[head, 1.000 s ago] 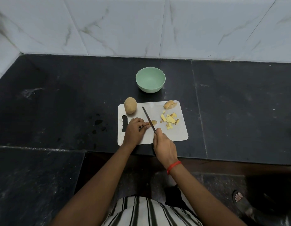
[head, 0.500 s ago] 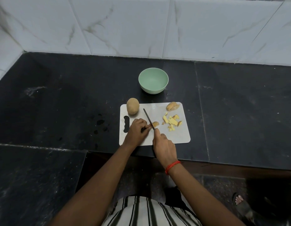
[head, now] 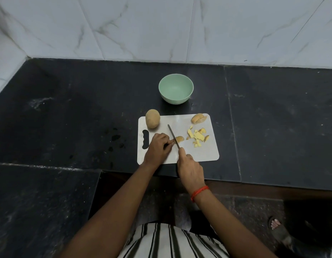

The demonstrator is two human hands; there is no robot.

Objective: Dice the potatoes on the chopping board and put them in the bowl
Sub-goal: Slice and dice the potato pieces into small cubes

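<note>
1. The white chopping board (head: 202, 153) lies on the black counter (head: 68, 108). The green bowl (head: 176, 89) stands at its 12 o'clock, apart from the board.
2. The left hand (head: 158, 147) rests on the board at 9 o'clock, fingers curled, its fingertips pinching a small potato piece (head: 179, 139) near the board's middle.
3. The right hand (head: 189, 167), at 6 o'clock, is wrapped round the handle of the knife (head: 173, 135). The blade points toward 11 o'clock and crosses the held piece just beside the left fingertips.
4. The diced pieces (head: 197, 136) lie in a loose heap at 3 o'clock of the held piece.
5. A skin-on chunk (head: 198, 118) sits at the board's 1 o'clock corner.
6. A whole potato (head: 152, 118) sits at the 11 o'clock corner, overhanging the edge.
</note>
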